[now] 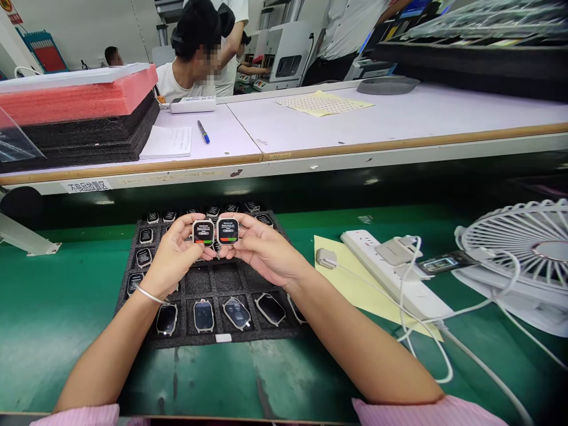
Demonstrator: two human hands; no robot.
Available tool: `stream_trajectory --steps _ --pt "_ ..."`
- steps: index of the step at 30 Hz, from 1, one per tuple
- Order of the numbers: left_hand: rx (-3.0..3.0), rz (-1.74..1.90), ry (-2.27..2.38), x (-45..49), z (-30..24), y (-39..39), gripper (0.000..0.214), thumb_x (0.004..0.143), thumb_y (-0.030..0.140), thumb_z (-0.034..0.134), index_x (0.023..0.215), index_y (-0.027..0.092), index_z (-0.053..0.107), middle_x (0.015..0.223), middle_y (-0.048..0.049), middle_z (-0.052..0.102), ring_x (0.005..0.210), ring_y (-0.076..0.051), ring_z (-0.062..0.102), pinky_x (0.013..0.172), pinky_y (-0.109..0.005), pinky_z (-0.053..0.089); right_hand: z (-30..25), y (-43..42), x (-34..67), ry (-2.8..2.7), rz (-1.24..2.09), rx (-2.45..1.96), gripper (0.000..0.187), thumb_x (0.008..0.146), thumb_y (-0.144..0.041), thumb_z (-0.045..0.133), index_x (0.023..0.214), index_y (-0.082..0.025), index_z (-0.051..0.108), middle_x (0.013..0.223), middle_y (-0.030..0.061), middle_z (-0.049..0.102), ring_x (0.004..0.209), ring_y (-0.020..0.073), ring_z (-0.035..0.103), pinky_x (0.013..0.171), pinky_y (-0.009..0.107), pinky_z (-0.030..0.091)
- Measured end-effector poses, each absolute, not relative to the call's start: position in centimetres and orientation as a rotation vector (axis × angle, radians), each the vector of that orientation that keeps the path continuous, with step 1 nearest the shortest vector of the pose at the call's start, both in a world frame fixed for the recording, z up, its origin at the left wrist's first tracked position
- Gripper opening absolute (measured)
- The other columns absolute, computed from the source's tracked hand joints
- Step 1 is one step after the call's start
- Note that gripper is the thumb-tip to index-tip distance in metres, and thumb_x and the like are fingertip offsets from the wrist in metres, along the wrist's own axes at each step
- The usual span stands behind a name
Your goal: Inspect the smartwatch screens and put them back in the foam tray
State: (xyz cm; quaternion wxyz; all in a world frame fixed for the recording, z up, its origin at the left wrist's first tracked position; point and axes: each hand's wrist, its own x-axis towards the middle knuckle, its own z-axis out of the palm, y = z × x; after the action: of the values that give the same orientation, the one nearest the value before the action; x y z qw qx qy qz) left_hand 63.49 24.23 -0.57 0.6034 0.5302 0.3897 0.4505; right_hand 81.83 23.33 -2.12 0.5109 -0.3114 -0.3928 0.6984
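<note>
Watching through the head view, I had the left hand (176, 253) gripping one watch (203, 232) by its edges and the right hand (265, 247) gripping a second watch (228, 229), side by side above the foam tray (177, 342) on the green worktop (80, 296). Both screens were lit, each with a red-and-green bar. I judged the work partway along: the left-side watches (146, 235) in the tray showed lit text, while the near-row watches (203, 315) looked dark. Behind the hands, I couldn't tell how many more were lit.
</note>
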Motion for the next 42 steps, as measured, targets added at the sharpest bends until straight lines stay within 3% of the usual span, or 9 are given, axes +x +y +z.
stream_trajectory --steps 25,42 --pt "1.236 1.051 0.883 63.53 -0.81 24.44 0.055 0.063 0.010 0.062 0.116 0.017 0.052 0.109 -0.0038 0.064 0.063 -0.009 0.070 0.063 -0.023 0.059 -2.22 23.30 81.82 -0.966 1.685 -0.732 0.052 0.065 -0.006 0.063 0.115 -0.021 0.060 0.084 -0.0016 0.071 0.070 0.0131 0.069 0.070 0.027 0.053" --pt "1.239 1.081 0.906 63.64 -0.96 24.50 0.053 0.064 0.015 0.073 0.113 0.018 0.053 0.099 -0.0001 0.064 0.060 -0.007 0.066 0.059 -0.020 0.057 -2.46 23.30 81.90 -1.017 1.681 -0.696 0.042 0.076 -0.012 0.070 0.116 -0.021 0.060 0.085 -0.0005 0.070 0.073 0.0139 0.070 0.074 0.029 0.055"
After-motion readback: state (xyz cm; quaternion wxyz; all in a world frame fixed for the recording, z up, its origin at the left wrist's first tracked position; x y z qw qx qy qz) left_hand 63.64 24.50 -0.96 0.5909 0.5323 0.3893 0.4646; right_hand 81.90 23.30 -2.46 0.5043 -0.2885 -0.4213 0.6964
